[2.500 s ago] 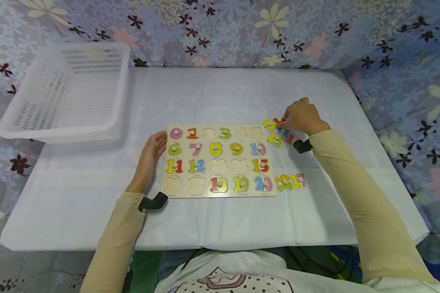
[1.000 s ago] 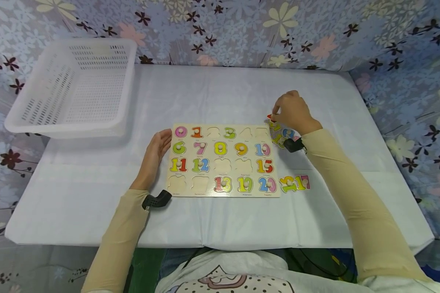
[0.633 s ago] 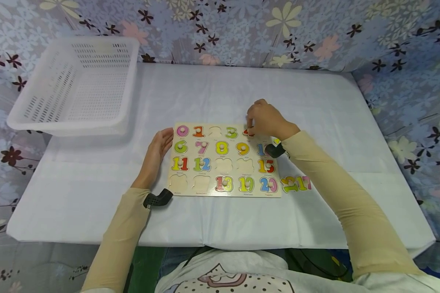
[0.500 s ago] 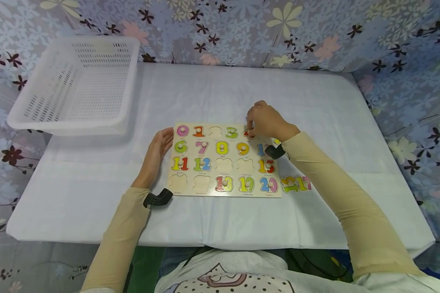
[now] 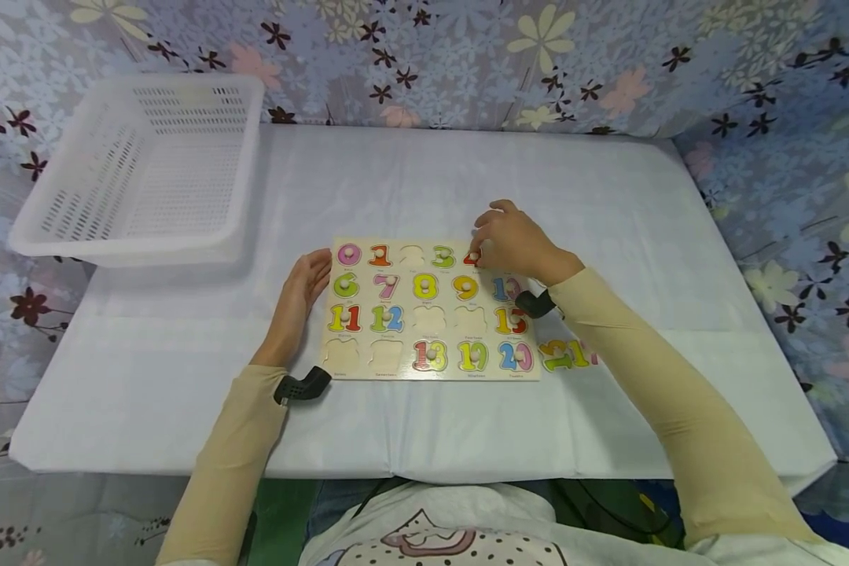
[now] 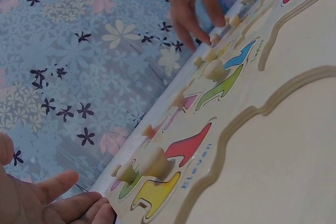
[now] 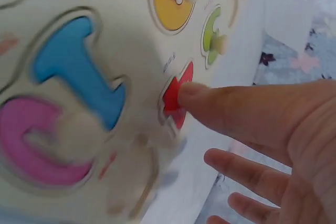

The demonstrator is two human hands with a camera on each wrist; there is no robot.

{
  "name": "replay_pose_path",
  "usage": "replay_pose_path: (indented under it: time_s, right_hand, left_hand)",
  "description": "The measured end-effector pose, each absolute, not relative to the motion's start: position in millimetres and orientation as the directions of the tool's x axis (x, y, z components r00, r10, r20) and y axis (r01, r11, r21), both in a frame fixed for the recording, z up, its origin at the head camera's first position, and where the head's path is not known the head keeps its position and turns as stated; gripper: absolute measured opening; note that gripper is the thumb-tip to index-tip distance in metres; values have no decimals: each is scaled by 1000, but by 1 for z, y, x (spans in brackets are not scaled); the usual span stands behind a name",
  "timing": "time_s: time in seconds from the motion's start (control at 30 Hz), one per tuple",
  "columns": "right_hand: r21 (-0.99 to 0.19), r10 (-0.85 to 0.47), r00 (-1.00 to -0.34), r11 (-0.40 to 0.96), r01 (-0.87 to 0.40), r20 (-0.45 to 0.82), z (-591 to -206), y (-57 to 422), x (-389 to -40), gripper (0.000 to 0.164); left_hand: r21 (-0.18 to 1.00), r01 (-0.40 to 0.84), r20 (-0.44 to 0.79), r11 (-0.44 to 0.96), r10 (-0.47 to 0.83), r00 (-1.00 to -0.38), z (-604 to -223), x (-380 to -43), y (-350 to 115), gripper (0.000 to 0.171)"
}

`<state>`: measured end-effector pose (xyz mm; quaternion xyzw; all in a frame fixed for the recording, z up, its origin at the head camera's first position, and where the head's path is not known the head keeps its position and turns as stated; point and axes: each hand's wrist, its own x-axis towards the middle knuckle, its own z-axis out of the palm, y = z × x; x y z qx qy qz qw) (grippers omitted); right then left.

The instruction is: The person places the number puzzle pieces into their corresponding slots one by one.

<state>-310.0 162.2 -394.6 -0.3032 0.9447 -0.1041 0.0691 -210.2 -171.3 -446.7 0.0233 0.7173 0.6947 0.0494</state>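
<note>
A wooden number puzzle board (image 5: 449, 338) lies on the table, with colourful knobbed numbers in many of its recesses. My left hand (image 5: 300, 291) rests along the board's left edge, fingers extended; the left wrist view shows its fingertips at the corner beside the yellow-and-red 11 (image 6: 173, 169). Over the top right of the board is my right hand (image 5: 512, 245). One of its digits presses on the red number 4 piece (image 7: 172, 98), which sits in its recess in the top row, while the other fingers are spread away from it. The 4's knob is hidden behind that fingertip.
Two loose number pieces (image 5: 556, 354) lie against the board's lower right side, partly under the right forearm. The other loose pieces by the upper right are hidden by the right hand and arm. A white plastic basket (image 5: 237, 189) stands at the back left.
My right hand moved left from the loose pile with the red 4, brought it to the top row, then loosened its fingers from it. The left hand stayed at the board's edge.
</note>
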Motion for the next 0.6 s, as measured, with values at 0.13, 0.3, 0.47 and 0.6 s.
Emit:
replay_pose_path:
  time_s: [0.13,0.3,0.47,0.6]
  right_hand:
    - [-267,-519,-850,834,-482,-87,-393,187,-298,25]
    - [-319,-420,-904,871,-374,-86,-389,230,-284,30]
    - [-379,-325,-943,884,-276,-73,-381,279,-272,37]
    - [-376,-297,-953,892,-251,-68,-382,308,-266,38]
  left_hand:
    - [999,-35,-38,35,105,-994,-447,-210,-170,65]
    - [999,-38,-41,31,102,-994,-447,-210,-169,66]
    - [999,-33,-35,29,101,-994,-447,-209,-168,66]
    - [999,-27,-31,43,102,-994,-446,-208,-167,65]
